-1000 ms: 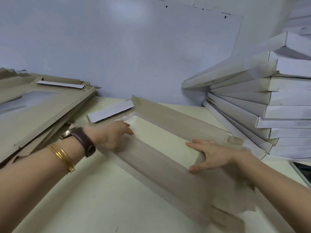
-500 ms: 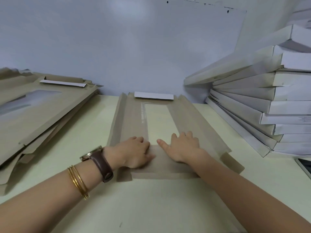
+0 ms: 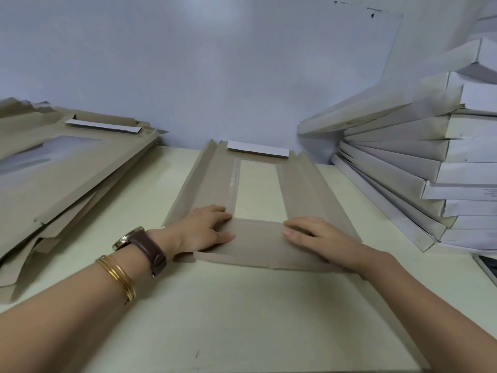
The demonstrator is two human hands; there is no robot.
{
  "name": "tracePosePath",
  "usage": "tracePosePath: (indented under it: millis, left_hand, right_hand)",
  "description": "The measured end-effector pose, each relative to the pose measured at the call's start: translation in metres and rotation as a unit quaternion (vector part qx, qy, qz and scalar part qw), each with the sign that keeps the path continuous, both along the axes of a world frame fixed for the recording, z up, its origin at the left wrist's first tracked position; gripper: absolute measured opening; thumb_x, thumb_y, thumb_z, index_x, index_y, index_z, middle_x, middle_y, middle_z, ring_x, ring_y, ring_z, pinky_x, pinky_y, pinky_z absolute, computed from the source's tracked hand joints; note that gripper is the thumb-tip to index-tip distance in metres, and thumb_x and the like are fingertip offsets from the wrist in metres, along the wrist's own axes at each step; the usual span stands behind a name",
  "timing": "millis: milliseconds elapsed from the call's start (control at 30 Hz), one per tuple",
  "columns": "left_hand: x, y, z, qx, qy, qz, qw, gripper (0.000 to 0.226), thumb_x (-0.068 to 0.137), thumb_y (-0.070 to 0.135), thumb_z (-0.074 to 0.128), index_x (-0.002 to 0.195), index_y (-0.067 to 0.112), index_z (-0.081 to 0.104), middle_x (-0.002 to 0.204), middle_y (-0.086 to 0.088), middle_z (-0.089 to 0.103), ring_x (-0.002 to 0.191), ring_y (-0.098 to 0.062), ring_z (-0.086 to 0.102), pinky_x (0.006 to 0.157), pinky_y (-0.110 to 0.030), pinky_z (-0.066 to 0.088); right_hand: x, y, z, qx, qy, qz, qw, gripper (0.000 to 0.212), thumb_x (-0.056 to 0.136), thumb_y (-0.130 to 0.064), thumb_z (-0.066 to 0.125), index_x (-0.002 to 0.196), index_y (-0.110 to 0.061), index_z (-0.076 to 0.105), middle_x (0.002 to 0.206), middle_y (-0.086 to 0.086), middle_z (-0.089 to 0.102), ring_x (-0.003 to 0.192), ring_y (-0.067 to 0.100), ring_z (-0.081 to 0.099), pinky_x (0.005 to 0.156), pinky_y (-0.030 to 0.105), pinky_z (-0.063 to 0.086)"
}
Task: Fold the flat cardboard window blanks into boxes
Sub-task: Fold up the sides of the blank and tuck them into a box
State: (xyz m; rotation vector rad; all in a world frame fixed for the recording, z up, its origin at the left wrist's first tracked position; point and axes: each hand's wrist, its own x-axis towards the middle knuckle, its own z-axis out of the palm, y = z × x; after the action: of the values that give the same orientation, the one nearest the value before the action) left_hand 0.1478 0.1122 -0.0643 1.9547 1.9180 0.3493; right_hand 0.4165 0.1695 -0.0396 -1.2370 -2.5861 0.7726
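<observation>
At about ten o'clock from the middle of the pale worktop (image 3: 242, 319) lies a slanting pile of flat brown blanks (image 3: 67, 184), the top one showing its clear window and a white strip at its far edge. The left hand (image 3: 204, 228), with a brown-strapped watch (image 3: 139, 246) and gold bangles (image 3: 118, 275) on its wrist, lies released, fingers straight, pressing flat on the near left corner of the window blank (image 3: 304, 189). That blank lies at the centre, running toward twelve o'clock, brown side up, its long side flaps slightly raised and its window (image 3: 258, 189) showing the worktop beneath. A white tab (image 3: 257, 149) stands at its twelve o'clock end. Its near flap (image 3: 258, 244) lies at six o'clock, between the hands. The right hand (image 3: 317, 235) is likewise released and flat, pressing the near right corner. At two o'clock leans a tall stack of folded white boxes (image 3: 403, 162).
</observation>
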Motion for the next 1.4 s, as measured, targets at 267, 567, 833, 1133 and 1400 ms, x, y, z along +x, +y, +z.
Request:
tracePosePath:
  millis: [267,567,833,1133,1400]
  left_hand:
    - [-0.03,-0.037,0.021,-0.105,-0.248,-0.108,0.957,0.071,0.056,0.051,0.079,0.123,0.032,0.064,0.139,0.026,0.047,0.129,0.012,0.038,0.107,-0.014,0.027]
    - [-0.022,-0.039,0.008,0.022,-0.097,-0.088,0.991,0.027,0.08,0.021,0.078,0.104,0.028,0.068,0.126,0.014,0.06,0.12,0.0,0.052,0.102,-0.025,0.042]
    - [-0.017,-0.028,0.008,0.095,-0.212,0.028,0.972,0.011,0.086,0.02,0.07,0.096,0.021,0.065,0.069,0.01,0.063,0.052,-0.007,0.053,0.05,-0.019,0.044]
    - [-0.003,-0.02,-0.007,0.174,-0.103,0.083,0.976,0.066,0.085,0.024,0.067,0.136,0.019,0.026,0.116,-0.002,0.039,0.108,-0.02,0.046,0.096,-0.032,0.042]
    - [0.013,-0.008,-0.011,0.171,0.176,-0.083,0.966,0.047,0.097,0.025,0.039,0.143,0.021,0.038,0.156,0.002,0.019,0.145,-0.012,0.011,0.115,-0.029,0.007]
  right_hand:
    - [0.04,-0.019,-0.015,0.052,-0.064,0.057,0.995,0.073,0.078,-0.028,0.075,0.143,-0.032,0.042,0.14,-0.02,0.034,0.134,-0.005,0.025,0.108,0.01,0.018]
    - [0.041,-0.018,-0.019,0.15,0.042,0.044,0.987,0.003,0.089,-0.02,0.066,0.087,-0.021,0.068,0.076,-0.003,0.064,0.072,0.011,0.057,0.065,0.029,0.045]
    - [0.035,0.008,-0.01,0.117,0.1,-0.093,0.984,0.015,0.08,-0.025,0.073,0.088,-0.035,0.065,0.083,-0.016,0.067,0.077,-0.005,0.058,0.06,0.01,0.042]
    - [0.02,0.018,-0.012,0.177,-0.03,-0.163,0.97,0.067,0.077,-0.045,0.069,0.136,-0.027,0.042,0.103,-0.01,0.056,0.1,0.018,0.055,0.074,0.03,0.041]
    - [0.002,0.009,0.004,0.197,-0.112,-0.137,0.964,0.032,0.082,-0.046,0.059,0.08,-0.014,0.058,0.082,-0.003,0.059,0.082,0.018,0.057,0.061,0.03,0.044]
